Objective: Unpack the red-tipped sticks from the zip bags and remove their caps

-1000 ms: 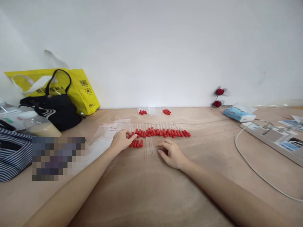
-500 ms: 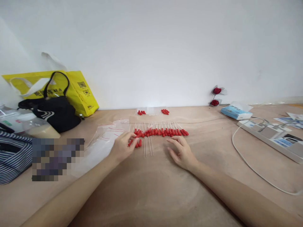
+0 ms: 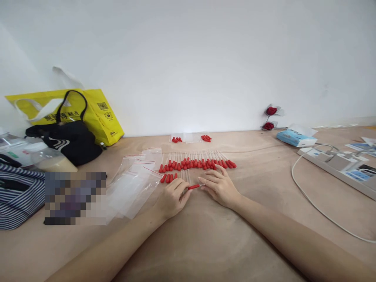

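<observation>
A glass dropper with a red rubber bulb (image 3: pixel 193 187) is held level above the table between my two hands. My left hand (image 3: pixel 174 197) is closed, its thumb and fingertips pinching the dropper at the left end of the bulb. The fingers of my right hand (image 3: pixel 221 186) close on the thin part at the right end; its tip is hidden. Beyond my hands, many red-bulbed droppers (image 3: pixel 197 163) lie side by side in a row, glass tubes pointing away. Several loose red bulbs (image 3: pixel 169 178) lie above my left hand, beside a few bare glass tubes (image 3: pixel 185 175).
Clear zip bags (image 3: pixel 132 188) lie left of my hands. Bagged droppers (image 3: pixel 192 137) rest near the wall. At left are a yellow bag (image 3: pixel 110 117), a black bag (image 3: pixel 78 141) and a striped bag (image 3: pixel 20 196). A tissue pack (image 3: pixel 296 137) and power strip (image 3: pixel 337 164) with cable stand right.
My left hand has moved right and nearer, away from the row, bringing a red-bulbed dropper to the middle. My right hand has shifted slightly left and closed on its other end.
</observation>
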Action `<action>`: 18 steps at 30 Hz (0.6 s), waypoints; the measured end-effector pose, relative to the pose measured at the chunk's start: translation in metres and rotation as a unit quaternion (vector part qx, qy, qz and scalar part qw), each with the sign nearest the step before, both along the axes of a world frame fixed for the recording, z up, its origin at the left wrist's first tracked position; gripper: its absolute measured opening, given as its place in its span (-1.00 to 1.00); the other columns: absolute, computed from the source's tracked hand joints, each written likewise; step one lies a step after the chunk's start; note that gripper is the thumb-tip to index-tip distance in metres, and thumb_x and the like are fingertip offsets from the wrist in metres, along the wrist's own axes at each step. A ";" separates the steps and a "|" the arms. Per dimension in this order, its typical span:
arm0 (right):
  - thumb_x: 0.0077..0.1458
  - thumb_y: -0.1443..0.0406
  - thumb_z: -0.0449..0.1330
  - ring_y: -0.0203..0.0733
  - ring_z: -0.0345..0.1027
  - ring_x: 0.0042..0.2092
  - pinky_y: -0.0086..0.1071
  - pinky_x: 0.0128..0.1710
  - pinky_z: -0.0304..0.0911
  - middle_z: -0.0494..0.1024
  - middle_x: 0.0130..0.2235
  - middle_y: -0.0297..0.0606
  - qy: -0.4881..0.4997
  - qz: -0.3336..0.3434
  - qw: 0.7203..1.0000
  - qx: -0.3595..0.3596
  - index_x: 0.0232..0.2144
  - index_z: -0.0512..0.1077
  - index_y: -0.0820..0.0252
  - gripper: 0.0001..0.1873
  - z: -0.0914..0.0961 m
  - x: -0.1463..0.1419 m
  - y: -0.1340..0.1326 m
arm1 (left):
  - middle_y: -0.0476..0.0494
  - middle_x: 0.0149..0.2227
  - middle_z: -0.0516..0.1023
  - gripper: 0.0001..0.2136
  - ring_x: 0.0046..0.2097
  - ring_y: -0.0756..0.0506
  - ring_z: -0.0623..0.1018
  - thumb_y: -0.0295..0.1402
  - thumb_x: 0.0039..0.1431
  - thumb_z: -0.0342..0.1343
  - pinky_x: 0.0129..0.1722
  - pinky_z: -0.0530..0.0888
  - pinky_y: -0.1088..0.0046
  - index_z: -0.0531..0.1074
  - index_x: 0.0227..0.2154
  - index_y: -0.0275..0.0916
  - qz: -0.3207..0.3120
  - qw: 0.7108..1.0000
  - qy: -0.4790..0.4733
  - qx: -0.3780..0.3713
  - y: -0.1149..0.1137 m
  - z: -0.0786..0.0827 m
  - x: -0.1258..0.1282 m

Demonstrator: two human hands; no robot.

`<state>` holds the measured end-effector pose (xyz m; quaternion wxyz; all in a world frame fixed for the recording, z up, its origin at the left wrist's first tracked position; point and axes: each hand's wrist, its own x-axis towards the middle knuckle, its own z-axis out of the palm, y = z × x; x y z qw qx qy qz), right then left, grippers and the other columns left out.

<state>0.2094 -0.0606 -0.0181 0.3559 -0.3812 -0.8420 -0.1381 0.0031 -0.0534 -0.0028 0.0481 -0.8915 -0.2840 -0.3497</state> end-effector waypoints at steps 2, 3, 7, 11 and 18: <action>0.11 0.26 0.05 -0.21 0.31 -0.20 -0.07 0.03 -0.02 0.54 -0.40 -0.29 -0.003 0.005 1.000 0.003 -0.19 0.41 0.09 -0.78 0.000 0.000 0.000 | -0.10 -0.42 0.41 -0.93 -0.35 -0.04 0.40 -0.43 0.11 -0.03 -0.33 0.36 0.45 0.33 -0.37 -0.27 0.009 1.000 0.002 0.003 0.000 0.001 0.001; 0.12 0.27 0.05 -0.21 0.32 -0.21 -0.08 0.03 -0.02 0.53 -0.42 -0.30 -0.006 0.006 1.000 0.006 -0.21 0.42 0.09 -0.79 0.001 0.000 0.000 | -0.11 -0.39 0.43 -0.92 -0.32 -0.05 0.40 -0.41 0.11 -0.02 -0.29 0.36 0.42 0.34 -0.34 -0.27 0.015 1.000 0.008 0.006 0.000 0.002 0.001; 0.12 0.29 0.04 -0.23 0.31 -0.25 -0.10 0.05 -0.03 0.52 -0.46 -0.31 -0.019 0.007 1.000 0.020 -0.22 0.42 0.09 -0.80 0.001 -0.003 -0.002 | -0.12 -0.22 0.47 -0.83 -0.18 -0.10 0.41 -0.37 0.12 0.00 -0.18 0.32 0.31 0.37 -0.23 -0.22 0.018 0.999 0.029 0.022 0.001 0.005 0.006; 0.12 0.31 0.03 -0.25 0.31 -0.26 -0.13 0.06 -0.04 0.52 -0.46 -0.32 -0.025 0.011 0.999 0.045 -0.23 0.41 0.13 -0.80 0.000 -0.006 -0.004 | -0.09 -0.21 0.51 -0.84 -0.11 -0.10 0.42 -0.41 0.16 -0.04 -0.10 0.30 0.27 0.39 -0.24 -0.22 0.008 0.999 0.018 0.045 0.003 0.003 0.008; 0.11 0.34 0.03 -0.29 0.30 -0.27 -0.13 0.10 -0.15 0.51 -0.48 -0.37 -0.038 0.016 0.995 0.090 -0.34 0.41 0.14 -0.85 0.002 -0.006 -0.004 | -0.04 -0.21 0.52 -0.84 -0.07 -0.10 0.42 -0.41 0.17 -0.07 -0.02 0.22 0.18 0.43 -0.34 -0.18 0.018 0.999 0.018 0.024 0.002 0.003 0.007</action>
